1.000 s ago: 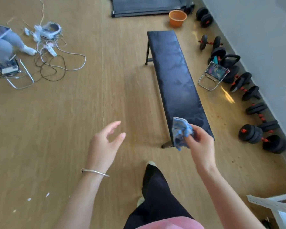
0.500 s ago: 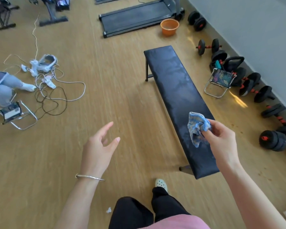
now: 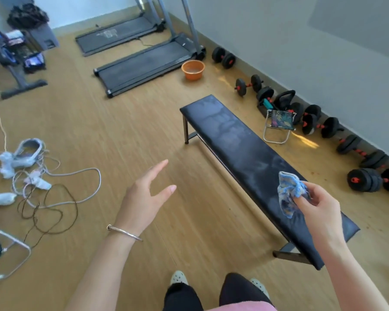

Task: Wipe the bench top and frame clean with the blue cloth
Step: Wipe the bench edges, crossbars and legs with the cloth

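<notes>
We see the crumpled blue patterned cloth [image 3: 289, 194] at about four o'clock in the view, pinched between the thumb and curled fingers of the right hand [image 3: 319, 209], with its loose end hanging down. It sits in front of the near half of the long black padded bench top [image 3: 240, 144], and we cannot tell whether it touches the padding. The bench runs from twelve o'clock down toward five o'clock, its surface showing pale smears. It stands on a dark metal frame [image 3: 185, 131], of which we see a far leg and a near foot on the wooden plank floor [image 3: 99, 122]. The left hand [image 3: 144, 198] hovers at seven o'clock of the bench, fingers spread wide and holding nothing, with a thin silver bangle [image 3: 124, 232] on its wrist. At three o'clock of the bench, a small folding stool with a leaf-print seat [image 3: 279, 124] stands near a row of black dumbbells with red collars [image 3: 366, 179] along the grey wall. At twelve o'clock sits a round orange plastic basin [image 3: 193, 69], just beside two black treadmills [image 3: 144, 66]. At nine o'clock, a tangle of white and dark cables [image 3: 54, 191] lies on the floor.
</notes>
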